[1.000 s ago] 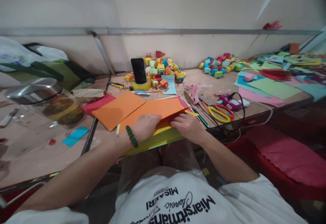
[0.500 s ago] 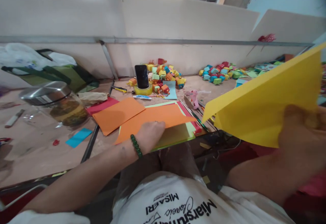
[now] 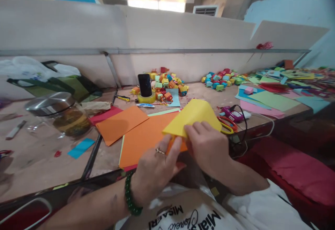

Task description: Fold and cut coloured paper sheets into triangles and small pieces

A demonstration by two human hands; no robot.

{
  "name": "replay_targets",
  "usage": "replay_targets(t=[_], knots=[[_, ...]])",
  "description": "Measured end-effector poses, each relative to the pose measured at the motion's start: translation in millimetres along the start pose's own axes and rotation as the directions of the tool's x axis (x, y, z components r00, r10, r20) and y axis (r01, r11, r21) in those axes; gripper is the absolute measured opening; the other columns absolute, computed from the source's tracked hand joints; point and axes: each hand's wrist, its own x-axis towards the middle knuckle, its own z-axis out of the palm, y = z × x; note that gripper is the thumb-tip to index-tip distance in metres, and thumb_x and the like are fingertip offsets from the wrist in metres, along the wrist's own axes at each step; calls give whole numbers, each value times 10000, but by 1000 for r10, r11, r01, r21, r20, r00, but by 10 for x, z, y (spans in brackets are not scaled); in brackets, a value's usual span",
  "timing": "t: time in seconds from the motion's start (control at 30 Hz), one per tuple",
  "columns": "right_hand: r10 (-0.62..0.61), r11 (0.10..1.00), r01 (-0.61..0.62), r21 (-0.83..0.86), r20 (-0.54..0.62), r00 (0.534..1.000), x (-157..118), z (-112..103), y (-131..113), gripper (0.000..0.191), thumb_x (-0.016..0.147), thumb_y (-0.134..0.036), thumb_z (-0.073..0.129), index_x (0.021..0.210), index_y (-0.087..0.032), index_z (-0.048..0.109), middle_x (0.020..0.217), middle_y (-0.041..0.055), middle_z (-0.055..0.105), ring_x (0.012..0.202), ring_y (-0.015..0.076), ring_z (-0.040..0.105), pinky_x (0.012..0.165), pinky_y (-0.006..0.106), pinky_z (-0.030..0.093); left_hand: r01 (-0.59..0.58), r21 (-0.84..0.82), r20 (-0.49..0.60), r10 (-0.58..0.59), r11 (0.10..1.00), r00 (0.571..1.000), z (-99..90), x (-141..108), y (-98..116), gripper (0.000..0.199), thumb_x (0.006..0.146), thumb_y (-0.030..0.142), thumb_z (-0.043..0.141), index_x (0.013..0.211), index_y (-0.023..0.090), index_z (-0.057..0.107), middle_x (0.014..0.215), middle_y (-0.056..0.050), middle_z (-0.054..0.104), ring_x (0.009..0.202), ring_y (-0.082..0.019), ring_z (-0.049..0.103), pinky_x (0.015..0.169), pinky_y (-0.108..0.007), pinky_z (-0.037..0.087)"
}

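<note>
A bent sheet of yellow paper (image 3: 199, 113) is held over a stack of orange paper (image 3: 141, 142) near the table's front edge. My right hand (image 3: 209, 146) is closed on its near side, knuckles up. My left hand (image 3: 157, 169), with a ring and a green bead bracelet, has its fingers closed at the paper's lower left edge; the thumb shows below. The fingertips of both hands are partly hidden. Another orange sheet (image 3: 124, 121) lies to the left, partly over a red sheet (image 3: 104, 115).
Behind stand a phone (image 3: 144, 85) on a tape roll (image 3: 146, 99) and a pile of small coloured paper pieces (image 3: 167, 83). A lidded glass jug (image 3: 68, 118) is at left. Scissors (image 3: 227, 124) and a purple device (image 3: 231, 114) lie at right, before loose coloured sheets (image 3: 274, 99).
The yellow sheet has come from the far right to the middle, over the orange stack, with my right hand. My left hand has shifted from the orange sheet to the yellow one.
</note>
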Motion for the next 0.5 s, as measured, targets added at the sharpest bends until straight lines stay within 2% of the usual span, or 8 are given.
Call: replay_targets(t=[0.07,0.13,0.2,0.3,0.37,0.47,0.5], knots=[[-61,998,61,21,-5,998,-62,-15,-174,208,836,-85,531,675,-188,613,574,25,535,587,168,448,532,300,278,32,54,-75,-28,998,997,55,38,-83,409,884,284,582,1283,196,557,1173,-134,658,881,-228,652,710,-335,515],[-86,996,85,36,39,996,-147,-34,-187,149,848,-124,563,747,-186,653,605,22,564,612,172,474,552,306,308,-7,64,-135,15,998,991,117,112,-209,311,878,175,538,1171,192,643,1052,-107,711,883,-244,647,742,-366,506],[-71,996,65,55,110,991,-229,-57,-49,102,849,-173,597,886,-198,690,751,44,651,722,198,541,625,317,376,-39,37,-220,46,999,974,146,212,-360,279,875,98,473,983,196,711,912,-76,741,819,-225,643,710,-352,495],[38,994,-53,97,146,989,-316,-103,317,346,813,-155,613,1144,-244,657,1102,70,685,999,264,576,844,387,449,-45,-2,-354,41,999,935,95,371,-610,333,894,86,426,925,225,727,915,-57,756,825,-198,644,730,-336,497],[127,980,-126,151,6,992,-353,-143,534,323,817,-110,578,1077,-275,675,1101,55,687,1015,262,588,872,411,466,-123,-3,-452,108,992,886,20,450,-781,342,905,92,419,963,242,721,943,-37,763,880,-194,653,773,-337,502],[131,948,-37,315,-285,949,-404,-199,632,231,810,-92,602,898,-293,676,965,30,692,923,219,625,823,370,499,-236,56,-492,233,970,839,-82,470,-1022,324,918,116,459,1073,289,686,1044,-10,757,1036,-191,641,863,-341,489],[109,934,3,357,-293,950,-422,-205,599,215,813,-98,611,868,-300,665,931,16,691,899,202,632,806,349,506,-261,82,-474,268,962,839,-97,448,-1093,319,914,129,493,1109,312,668,1080,0,749,1089,-187,627,901,-343,475]])
